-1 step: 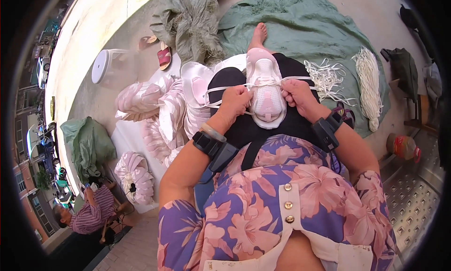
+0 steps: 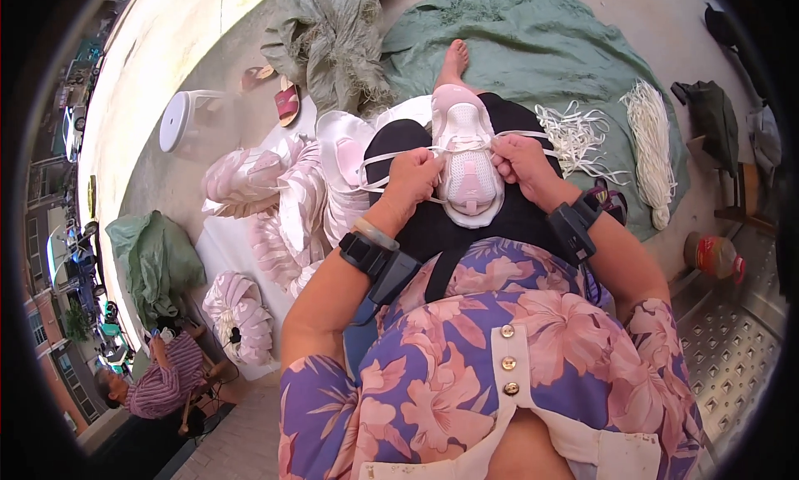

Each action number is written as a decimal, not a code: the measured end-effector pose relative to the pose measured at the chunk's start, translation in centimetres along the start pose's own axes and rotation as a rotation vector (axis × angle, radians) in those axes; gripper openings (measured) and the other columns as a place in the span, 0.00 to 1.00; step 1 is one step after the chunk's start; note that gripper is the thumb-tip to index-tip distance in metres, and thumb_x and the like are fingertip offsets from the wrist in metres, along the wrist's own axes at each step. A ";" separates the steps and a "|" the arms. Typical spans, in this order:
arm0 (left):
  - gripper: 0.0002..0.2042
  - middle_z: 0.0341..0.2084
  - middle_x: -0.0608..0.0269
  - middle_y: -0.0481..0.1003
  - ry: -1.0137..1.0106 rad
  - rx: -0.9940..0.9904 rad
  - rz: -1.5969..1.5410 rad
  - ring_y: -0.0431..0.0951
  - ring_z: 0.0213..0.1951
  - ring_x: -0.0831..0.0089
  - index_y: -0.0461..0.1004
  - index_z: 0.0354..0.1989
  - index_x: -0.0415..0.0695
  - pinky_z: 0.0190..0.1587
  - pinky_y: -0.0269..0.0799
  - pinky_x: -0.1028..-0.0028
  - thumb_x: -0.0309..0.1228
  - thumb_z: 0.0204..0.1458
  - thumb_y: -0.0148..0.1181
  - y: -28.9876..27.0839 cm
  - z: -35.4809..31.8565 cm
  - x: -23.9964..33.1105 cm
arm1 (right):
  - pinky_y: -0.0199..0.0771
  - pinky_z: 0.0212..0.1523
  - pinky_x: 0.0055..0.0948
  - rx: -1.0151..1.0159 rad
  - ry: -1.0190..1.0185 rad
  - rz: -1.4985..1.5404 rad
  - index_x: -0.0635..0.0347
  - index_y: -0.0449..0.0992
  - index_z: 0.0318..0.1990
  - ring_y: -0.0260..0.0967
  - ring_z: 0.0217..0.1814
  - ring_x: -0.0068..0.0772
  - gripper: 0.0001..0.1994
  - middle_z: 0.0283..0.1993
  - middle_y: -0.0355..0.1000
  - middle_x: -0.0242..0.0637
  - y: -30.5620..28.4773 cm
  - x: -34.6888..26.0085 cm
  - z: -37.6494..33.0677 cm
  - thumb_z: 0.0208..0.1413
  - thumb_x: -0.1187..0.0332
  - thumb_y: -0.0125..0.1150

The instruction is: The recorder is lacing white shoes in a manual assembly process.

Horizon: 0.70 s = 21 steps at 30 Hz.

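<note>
A pink-and-white sneaker upper [image 2: 471, 180] lies across my lap, its rounded toe end toward me. On its left side my left hand [image 2: 414, 180] is closed in a pinch on a white shoelace [image 2: 381, 158], which loops out over my left thigh. My right hand [image 2: 526, 165] pinches lace at the upper's right side, level with the lacing area, and a free length runs off to the right. Both hands touch or nearly touch the upper's edges. The fingertips partly hide the lace ends and eyelets.
Stacked pink-and-white uppers [image 2: 279, 189] lie on a white sheet at left. A bunch of loose laces [image 2: 574, 139] and a thick lace hank [image 2: 647, 155] rest on green cloth [image 2: 533, 47] at right. Beyond are a white stool [image 2: 175, 122], a bottle [image 2: 714, 257] and a seated person [image 2: 166, 372].
</note>
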<state>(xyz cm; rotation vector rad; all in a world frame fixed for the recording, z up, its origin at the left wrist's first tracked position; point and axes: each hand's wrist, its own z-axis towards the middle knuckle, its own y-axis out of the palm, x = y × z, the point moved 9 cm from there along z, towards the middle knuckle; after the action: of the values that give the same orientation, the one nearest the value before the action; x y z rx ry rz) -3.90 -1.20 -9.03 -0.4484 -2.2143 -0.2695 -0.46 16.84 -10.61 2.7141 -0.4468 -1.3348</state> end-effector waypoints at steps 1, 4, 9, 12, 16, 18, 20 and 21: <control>0.10 0.12 0.70 0.65 -0.004 -0.011 0.004 0.59 0.09 0.85 0.66 0.19 0.45 0.09 0.49 0.84 0.32 0.51 0.54 0.2 0.3 0.0 | 0.54 0.13 0.15 0.008 -0.035 0.014 0.58 0.70 0.25 0.57 0.14 0.14 0.07 0.18 0.65 0.26 0.2 -0.4 0.6 0.54 0.69 0.52; 0.09 0.14 0.69 0.70 0.094 -0.002 -0.200 0.65 0.10 0.83 0.67 0.21 0.45 0.11 0.56 0.85 0.32 0.52 0.53 0.1 1.8 1.2 | 0.57 0.15 0.13 -0.023 -0.126 0.061 0.58 0.71 0.28 0.61 0.17 0.14 0.04 0.21 0.68 0.28 0.3 -1.7 2.5 0.53 0.70 0.54; 0.06 0.20 0.63 0.74 0.110 0.018 -0.335 0.72 0.17 0.80 0.69 0.25 0.42 0.18 0.68 0.83 0.29 0.52 0.55 -0.2 1.9 1.7 | 0.61 0.20 0.13 -0.007 -0.146 0.039 0.58 0.71 0.29 0.64 0.20 0.14 0.03 0.24 0.70 0.29 -0.1 -2.1 1.5 0.52 0.71 0.55; 0.06 0.21 0.61 0.74 0.070 0.026 -0.293 0.73 0.18 0.80 0.69 0.25 0.41 0.18 0.68 0.83 0.28 0.51 0.56 -0.4 1.3 0.6 | 0.62 0.19 0.14 0.045 -0.183 0.070 0.59 0.71 0.27 0.65 0.20 0.15 0.03 0.21 0.70 0.30 -1.0 -1.3 0.4 0.49 0.73 0.57; 0.06 0.19 0.62 0.74 0.101 0.080 -0.184 0.73 0.16 0.79 0.70 0.24 0.41 0.17 0.67 0.84 0.29 0.50 0.56 -0.6 0.6 0.8 | 0.61 0.18 0.13 0.048 -0.225 0.051 0.59 0.71 0.27 0.64 0.20 0.14 0.03 0.21 0.70 0.29 -1.1 -1.2 0.2 0.50 0.72 0.58; 0.07 0.19 0.62 0.74 0.107 0.089 -0.151 0.73 0.16 0.80 0.70 0.24 0.41 0.16 0.67 0.84 0.29 0.50 0.56 -0.7 0.6 0.5 | 0.61 0.17 0.13 0.053 -0.260 0.043 0.59 0.70 0.27 0.63 0.19 0.12 0.04 0.20 0.69 0.28 -1.1 -1.0 0.4 0.51 0.72 0.58; 0.07 0.18 0.63 0.73 0.129 0.086 -0.116 0.72 0.15 0.80 0.69 0.24 0.41 0.16 0.66 0.85 0.30 0.51 0.55 -0.9 0.5 0.5 | 0.61 0.17 0.13 0.061 -0.282 0.034 0.60 0.70 0.27 0.62 0.18 0.12 0.04 0.20 0.68 0.27 -0.9 -1.2 0.4 0.51 0.71 0.58; 0.07 0.18 0.63 0.73 0.123 0.086 -0.114 0.72 0.15 0.80 0.69 0.24 0.41 0.16 0.66 0.85 0.30 0.51 0.55 -0.8 0.5 0.3 | 0.61 0.17 0.13 0.069 -0.310 0.022 0.60 0.70 0.27 0.61 0.18 0.11 0.05 0.20 0.68 0.27 -0.9 -1.4 0.3 0.51 0.71 0.58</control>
<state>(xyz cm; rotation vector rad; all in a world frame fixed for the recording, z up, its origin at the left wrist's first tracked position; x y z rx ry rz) -4.76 -1.69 -9.12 -0.2524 -2.1251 -0.2545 -1.32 18.09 -9.90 2.5499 -0.5532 -1.7725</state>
